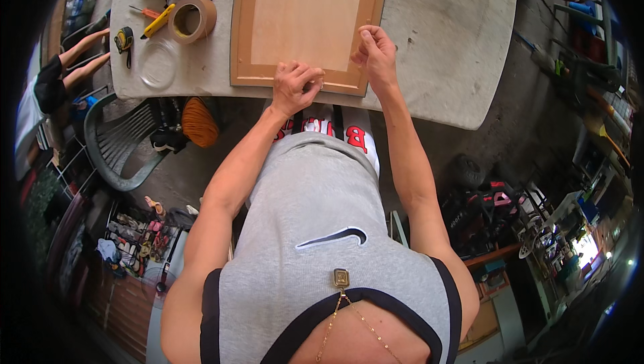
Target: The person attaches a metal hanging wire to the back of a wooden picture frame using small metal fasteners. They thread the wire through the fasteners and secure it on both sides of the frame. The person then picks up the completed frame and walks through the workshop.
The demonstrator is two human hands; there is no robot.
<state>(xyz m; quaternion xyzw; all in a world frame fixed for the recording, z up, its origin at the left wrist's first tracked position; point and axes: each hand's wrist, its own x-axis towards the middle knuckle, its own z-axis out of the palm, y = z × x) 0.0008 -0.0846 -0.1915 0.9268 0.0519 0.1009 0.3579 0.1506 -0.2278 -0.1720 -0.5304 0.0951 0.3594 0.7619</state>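
1. Head view — a taped, framed panel (305, 15) lies upper centre, probably light and stiff; best gripped by opposite sides.
2. Left hand (295, 87) curls at its lower edge; right hand (377, 55) bunches narrow — either's contents unclear.

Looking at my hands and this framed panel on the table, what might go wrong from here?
The framed panel lies close to the near edge of the table, so a tug from the left hand might slide it off. The yellow cutter lies beside the tape roll; a careless reach there could nick fingers, though I can't tell if its blade is out. The tape measure sits near the table's left edge, so a bump might drop it.
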